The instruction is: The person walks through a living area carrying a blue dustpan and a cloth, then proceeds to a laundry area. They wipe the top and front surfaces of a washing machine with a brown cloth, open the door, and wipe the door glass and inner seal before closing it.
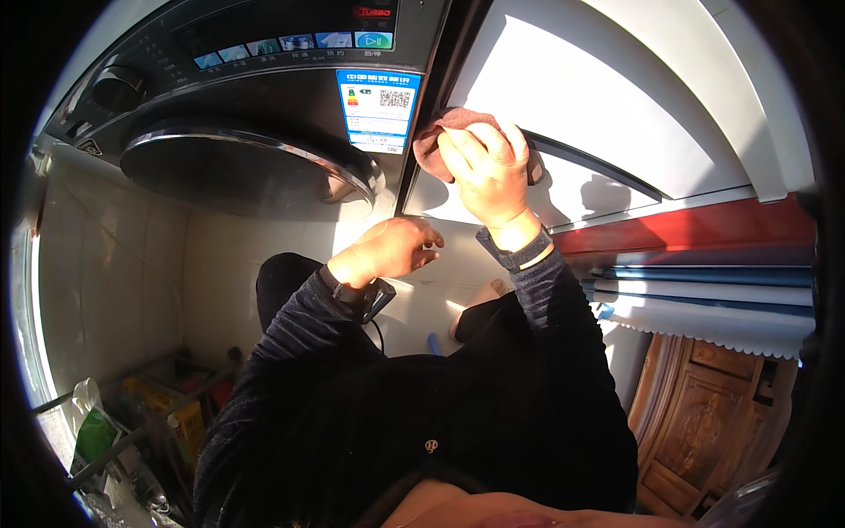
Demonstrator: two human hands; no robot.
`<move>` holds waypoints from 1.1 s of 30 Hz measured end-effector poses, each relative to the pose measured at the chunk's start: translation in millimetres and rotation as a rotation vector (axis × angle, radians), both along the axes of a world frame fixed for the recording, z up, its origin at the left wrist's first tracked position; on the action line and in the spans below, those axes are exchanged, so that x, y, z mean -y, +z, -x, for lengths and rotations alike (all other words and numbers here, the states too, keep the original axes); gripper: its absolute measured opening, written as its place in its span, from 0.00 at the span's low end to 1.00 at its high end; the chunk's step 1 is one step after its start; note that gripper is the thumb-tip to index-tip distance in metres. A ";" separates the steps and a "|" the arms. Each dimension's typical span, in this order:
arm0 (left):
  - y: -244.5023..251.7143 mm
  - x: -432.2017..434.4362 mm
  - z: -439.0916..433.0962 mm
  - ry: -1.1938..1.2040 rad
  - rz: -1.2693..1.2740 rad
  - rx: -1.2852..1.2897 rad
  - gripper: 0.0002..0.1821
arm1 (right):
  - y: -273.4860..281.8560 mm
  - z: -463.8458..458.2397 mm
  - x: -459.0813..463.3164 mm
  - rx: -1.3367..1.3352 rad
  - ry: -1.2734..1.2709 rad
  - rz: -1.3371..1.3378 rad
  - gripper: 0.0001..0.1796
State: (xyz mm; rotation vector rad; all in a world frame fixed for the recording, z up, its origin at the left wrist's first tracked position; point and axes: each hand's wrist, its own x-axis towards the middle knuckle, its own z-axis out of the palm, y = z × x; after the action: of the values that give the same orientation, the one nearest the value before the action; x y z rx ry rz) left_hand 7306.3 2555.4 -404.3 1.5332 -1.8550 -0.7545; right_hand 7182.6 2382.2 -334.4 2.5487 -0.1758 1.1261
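Note:
My right hand presses a brown cloth against a white panel with dark trim, close to its left edge. Sunlight falls across the panel and the hand. Lower and to the left, my left hand hangs in the air with fingers loosely curled and holds nothing. Left of the panel stands a dark front-loading washing machine, its round door below the control strip. A blue and white energy label is on its front, near the cloth.
A rack with bags and boxes stands at the lower left. On the right are a red strip, blue and white curtains and a carved wooden door. A blue object lies on the floor near my feet.

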 end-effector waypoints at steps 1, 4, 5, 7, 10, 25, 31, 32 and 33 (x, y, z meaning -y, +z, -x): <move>1.5 -3.0 -1.4 -0.005 -0.005 -0.014 0.12 | -3.2 7.1 7.1 -0.044 -0.024 -0.036 0.14; 5.0 -10.8 -5.0 0.023 -0.053 -0.013 0.12 | -6.3 40.6 24.0 0.075 -0.101 0.026 0.13; 6.2 -13.9 -6.2 0.038 -0.081 -0.007 0.12 | -4.6 51.1 27.8 0.092 -0.145 0.025 0.13; 8.6 -18.0 -7.4 0.044 -0.078 0.025 0.13 | -3.0 84.8 39.7 0.197 -0.270 -0.006 0.10; 11.8 -20.8 -5.0 0.057 -0.060 0.025 0.13 | 2.3 121.4 56.8 0.312 -0.538 0.041 0.10; 20.8 -32.2 43.2 -0.067 -0.105 -0.002 0.13 | -11.4 24.8 -8.3 0.220 -0.191 -0.302 0.25; 10.0 -38.2 45.2 -0.068 -0.224 -0.019 0.15 | -7.1 58.4 10.4 0.188 -0.154 -0.314 0.25; 9.8 -39.3 44.6 -0.060 -0.226 -0.014 0.15 | -5.8 71.4 17.2 0.238 -0.161 -0.340 0.24; 9.8 -39.6 44.6 -0.034 -0.272 -0.089 0.14 | -5.8 87.0 25.1 0.262 -0.205 -0.328 0.23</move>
State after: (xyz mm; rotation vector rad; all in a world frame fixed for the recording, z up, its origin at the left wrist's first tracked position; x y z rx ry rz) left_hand 7261.7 2595.0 -394.5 1.6063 -1.7726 -1.1110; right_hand 7095.7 2357.1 -340.2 2.5651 -0.7246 1.4433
